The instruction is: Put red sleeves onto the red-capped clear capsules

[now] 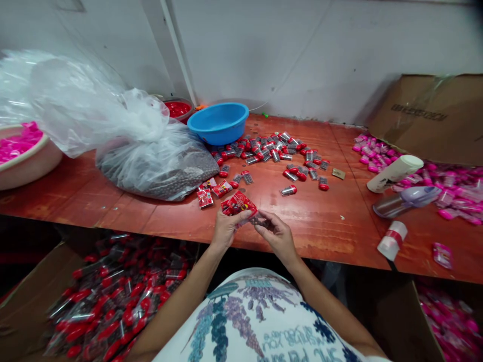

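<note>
Near the table's front edge, my left hand [225,230] is closed on a red printed packet [238,202], thumb on top. Beside it, my right hand [279,235] pinches a small clear bottle of dark beads [259,221], its end close against the packet; whether it is partly inside I cannot tell. Just beyond my left hand lie several red printed packs [205,198]. A loose pile of small clear bottles with red caps [264,150] spreads behind them, filled with dark beads.
A tied clear bag of dark beads [158,163] and a blue basin [219,125] stand behind left. Below left, a carton holds red-capped bottles [124,296]. To the right are a white tumbler [394,173], a purple-lidded cup [403,201], a white roll [392,241] and pink packs [453,193].
</note>
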### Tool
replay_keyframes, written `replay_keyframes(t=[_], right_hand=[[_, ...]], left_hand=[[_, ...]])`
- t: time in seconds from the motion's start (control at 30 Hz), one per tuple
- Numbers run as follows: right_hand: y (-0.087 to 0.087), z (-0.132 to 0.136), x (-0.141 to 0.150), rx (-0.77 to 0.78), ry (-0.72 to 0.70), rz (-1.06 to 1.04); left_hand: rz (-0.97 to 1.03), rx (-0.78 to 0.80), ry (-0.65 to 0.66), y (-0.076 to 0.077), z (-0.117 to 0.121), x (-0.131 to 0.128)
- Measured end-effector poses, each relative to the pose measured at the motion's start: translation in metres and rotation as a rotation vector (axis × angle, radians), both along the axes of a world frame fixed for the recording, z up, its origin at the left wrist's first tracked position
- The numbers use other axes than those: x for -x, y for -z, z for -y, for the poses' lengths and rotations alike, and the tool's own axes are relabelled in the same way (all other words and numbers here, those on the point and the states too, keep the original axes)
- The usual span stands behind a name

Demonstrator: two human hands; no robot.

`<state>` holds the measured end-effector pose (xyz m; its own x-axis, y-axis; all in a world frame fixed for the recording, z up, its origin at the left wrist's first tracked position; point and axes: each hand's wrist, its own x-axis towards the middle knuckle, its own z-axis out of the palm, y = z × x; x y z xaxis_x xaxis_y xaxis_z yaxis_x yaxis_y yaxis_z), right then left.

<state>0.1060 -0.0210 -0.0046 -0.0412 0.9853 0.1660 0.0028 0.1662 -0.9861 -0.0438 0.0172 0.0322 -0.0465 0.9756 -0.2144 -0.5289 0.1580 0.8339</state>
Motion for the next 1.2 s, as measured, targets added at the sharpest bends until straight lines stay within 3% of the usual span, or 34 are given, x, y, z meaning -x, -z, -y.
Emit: replay_keyframes(t=[0.13, 0.27, 0.47, 0.53, 0.7, 0.8, 1.03, 1.2], right_hand=[[-0.002, 0.000, 0.002, -0.058, 0.003, 0.040], [-0.005, 0.002, 0.005, -0.064, 0.062, 0.060], [-0.004, 0.000, 0.009, 0.266, 0.097, -0.371], [-0.003, 0.000, 0.010, 0.311, 0.095, -0.419], [0.004, 0.003, 0.013, 0.131, 0.211, -0.179], [0.009, 0.004, 0.014, 0.071, 0.212, -0.091], [0.009, 0.002, 0.015, 0.179, 0.187, -0.232], [0.002, -0.002, 0.013, 0.273, 0.149, -0.399]], left_hand=[[-0.076, 0.003, 0.080, -0.002, 0.002, 0.001], [-0.142, 0.010, 0.081, -0.001, 0.003, 0.000], [-0.102, 0.026, 0.167, 0.002, 0.000, 0.002], [-0.106, 0.034, 0.185, 0.004, 0.000, 0.003], [-0.250, 0.088, 0.060, 0.008, 0.000, -0.004], [-0.343, 0.086, 0.014, 0.008, 0.001, -0.008], [-0.300, 0.108, 0.019, 0.005, 0.002, -0.010], [-0.206, 0.115, 0.172, 0.012, 0.004, -0.005]])
